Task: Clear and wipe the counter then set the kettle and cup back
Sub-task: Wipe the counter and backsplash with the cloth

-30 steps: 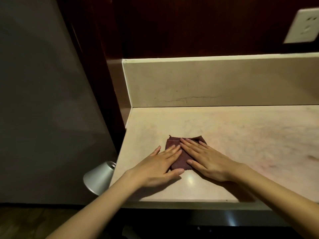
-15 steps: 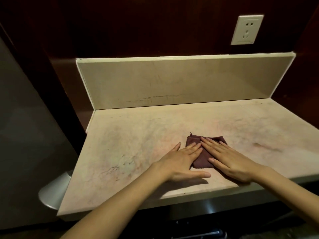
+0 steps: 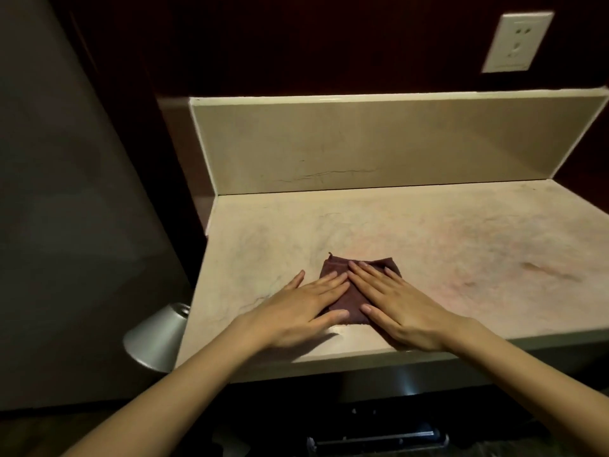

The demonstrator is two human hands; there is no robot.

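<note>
Since the earlier frame cloth (image 3: 354,293) slid left along counter (image 3: 428,245), now nearer its left edge by the front, left hand (image 3: 296,311) and right hand (image 3: 402,308) flat, fingers straight, pressing it, gripping nothing.

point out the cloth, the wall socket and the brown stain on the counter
cloth (image 3: 354,300), head view, on the dark fabric showing between the two hands
wall socket (image 3: 517,42), head view, middle of the white faceplate
brown stain (image 3: 540,269), head view, on the streak at the counter's right
</note>
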